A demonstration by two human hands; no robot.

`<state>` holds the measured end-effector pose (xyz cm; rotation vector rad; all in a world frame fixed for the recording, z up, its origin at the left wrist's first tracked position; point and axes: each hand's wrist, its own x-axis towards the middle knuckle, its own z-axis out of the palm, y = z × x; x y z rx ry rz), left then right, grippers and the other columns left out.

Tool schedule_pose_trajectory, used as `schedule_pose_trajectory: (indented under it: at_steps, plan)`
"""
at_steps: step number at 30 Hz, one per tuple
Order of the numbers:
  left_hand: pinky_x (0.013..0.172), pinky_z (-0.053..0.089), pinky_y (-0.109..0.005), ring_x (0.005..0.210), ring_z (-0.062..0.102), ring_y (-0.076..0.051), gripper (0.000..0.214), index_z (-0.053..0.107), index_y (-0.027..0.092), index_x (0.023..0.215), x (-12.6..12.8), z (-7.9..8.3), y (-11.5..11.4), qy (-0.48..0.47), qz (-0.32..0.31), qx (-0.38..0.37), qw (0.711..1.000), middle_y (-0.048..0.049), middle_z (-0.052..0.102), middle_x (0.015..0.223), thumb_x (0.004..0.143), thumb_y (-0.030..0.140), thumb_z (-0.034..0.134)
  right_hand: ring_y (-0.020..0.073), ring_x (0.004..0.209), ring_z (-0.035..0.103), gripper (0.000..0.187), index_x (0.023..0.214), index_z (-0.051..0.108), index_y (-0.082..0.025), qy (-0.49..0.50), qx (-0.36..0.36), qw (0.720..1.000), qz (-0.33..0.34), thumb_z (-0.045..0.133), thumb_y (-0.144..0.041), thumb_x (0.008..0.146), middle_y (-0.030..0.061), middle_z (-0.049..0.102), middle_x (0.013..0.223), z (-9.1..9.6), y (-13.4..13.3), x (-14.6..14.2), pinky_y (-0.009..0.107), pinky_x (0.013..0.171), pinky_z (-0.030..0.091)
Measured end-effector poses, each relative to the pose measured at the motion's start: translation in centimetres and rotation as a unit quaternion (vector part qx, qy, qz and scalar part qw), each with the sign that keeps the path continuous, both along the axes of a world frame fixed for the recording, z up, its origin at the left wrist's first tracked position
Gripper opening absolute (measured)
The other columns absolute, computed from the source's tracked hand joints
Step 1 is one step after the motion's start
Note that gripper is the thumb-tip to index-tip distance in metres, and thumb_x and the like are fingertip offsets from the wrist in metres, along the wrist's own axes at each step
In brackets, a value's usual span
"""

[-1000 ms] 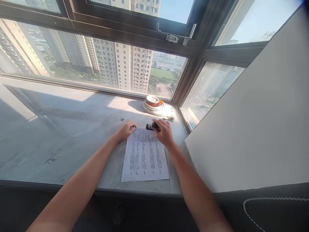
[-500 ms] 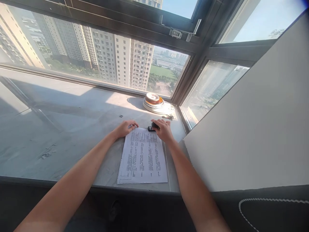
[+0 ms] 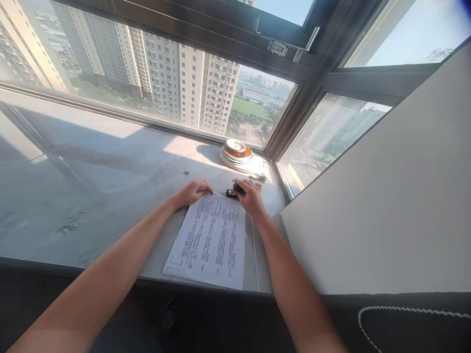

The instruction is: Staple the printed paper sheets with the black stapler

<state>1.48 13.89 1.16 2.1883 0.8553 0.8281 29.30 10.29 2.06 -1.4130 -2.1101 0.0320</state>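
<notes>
A printed sheet of paper [image 3: 209, 240] lies slanted on the grey window sill [image 3: 91, 186], its near edge reaching the sill's front. My left hand [image 3: 192, 191] rests on the sheet's far left corner, fingers curled and pinching the edge. My right hand [image 3: 250, 195] is at the far right corner, closed over a small black stapler [image 3: 233, 191] that sits at the top edge of the sheet.
A stack of plates [image 3: 237, 154] with an orange pattern stands in the sill's far right corner, and small dark items [image 3: 258, 178] lie beside it. A white wall panel [image 3: 386, 196] rises on the right. Small staples [image 3: 186, 172] lie on the sill to the left.
The sheet has swung so its near end points left. Both hands stay at its far corners, and the stapler remains under my right hand.
</notes>
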Motion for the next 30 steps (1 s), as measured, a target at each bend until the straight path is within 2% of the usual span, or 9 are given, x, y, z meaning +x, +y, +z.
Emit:
schedule_pose_trajectory:
  at_steps: [5, 11, 14, 17, 20, 25, 30]
  plan:
    - [0.096, 0.052, -0.036, 0.096, 0.067, -0.022, 0.030, 0.077, 0.018, 0.096, 0.0, -0.3, 0.3, -0.016, 0.016, 0.008, 1.000, -0.0080, 0.071, 0.100, 0.096, 0.036, 0.054, 0.0280, 0.107, 0.060, 0.038, 0.134, 0.063, -0.030, -0.012, -0.041, 0.998, 0.050, 0.057, -0.026, 0.097, 0.0062, 0.072, 0.108, 0.3, -0.4, -0.2, 0.046, 0.099, 0.034]
    - [0.094, 0.052, -0.036, 0.095, 0.066, -0.021, 0.029, 0.077, 0.017, 0.095, 0.1, -0.1, 0.3, -0.021, 0.027, 0.008, 0.999, -0.0077, 0.070, 0.098, 0.095, 0.034, 0.053, 0.0272, 0.107, 0.060, 0.038, 0.134, 0.063, -0.028, -0.016, -0.049, 0.997, 0.059, 0.057, -0.023, 0.096, 0.0066, 0.072, 0.110, 0.4, -0.7, -0.5, 0.043, 0.097, 0.035]
    - [0.093, 0.053, -0.036, 0.094, 0.066, -0.022, 0.029, 0.076, 0.017, 0.093, 0.1, 0.1, 0.2, -0.021, 0.028, 0.011, 0.999, -0.0080, 0.071, 0.097, 0.094, 0.035, 0.053, 0.0275, 0.107, 0.059, 0.031, 0.128, 0.064, -0.029, -0.010, -0.055, 0.998, 0.043, 0.057, -0.038, 0.100, 0.0070, 0.071, 0.111, 0.7, -1.0, -1.0, 0.042, 0.096, 0.036]
    - [0.090, 0.053, -0.037, 0.092, 0.067, -0.022, 0.028, 0.076, 0.018, 0.092, 0.0, 0.4, 0.1, -0.013, 0.026, 0.012, 1.000, -0.0082, 0.071, 0.096, 0.093, 0.035, 0.053, 0.0250, 0.103, 0.058, 0.037, 0.115, 0.068, -0.030, 0.010, -0.071, 0.997, 0.004, 0.038, -0.052, 0.107, 0.0046, 0.071, 0.107, 1.0, -1.3, -1.7, 0.040, 0.093, 0.035]
    - [0.088, 0.052, -0.036, 0.091, 0.067, -0.022, 0.028, 0.077, 0.018, 0.091, -0.1, 0.5, 0.1, -0.008, 0.027, 0.014, 1.000, -0.0080, 0.071, 0.094, 0.092, 0.033, 0.053, 0.0231, 0.101, 0.058, 0.053, 0.106, 0.069, -0.031, 0.026, -0.086, 0.996, -0.028, 0.021, -0.052, 0.111, 0.0027, 0.070, 0.101, 1.2, -1.5, -2.4, 0.040, 0.093, 0.033]
    - [0.088, 0.051, -0.036, 0.091, 0.067, -0.022, 0.026, 0.077, 0.019, 0.091, -0.1, 0.3, 0.2, -0.013, 0.023, 0.016, 1.000, -0.0074, 0.072, 0.094, 0.090, 0.029, 0.053, 0.0234, 0.102, 0.055, 0.050, 0.101, 0.070, -0.030, -0.038, -0.066, 0.996, -0.045, 0.025, -0.048, 0.111, 0.0032, 0.070, 0.099, 0.9, -1.6, -3.1, 0.043, 0.096, 0.030]
    - [0.088, 0.052, -0.036, 0.090, 0.067, -0.022, 0.025, 0.078, 0.019, 0.089, 0.0, 0.0, 0.3, -0.018, 0.029, 0.021, 0.999, -0.0068, 0.072, 0.092, 0.089, 0.027, 0.053, 0.0264, 0.108, 0.053, 0.047, 0.102, 0.070, -0.027, -0.090, -0.029, 0.994, -0.053, 0.026, -0.041, 0.111, 0.0059, 0.070, 0.107, 0.3, -1.9, -3.7, 0.055, 0.108, 0.023]
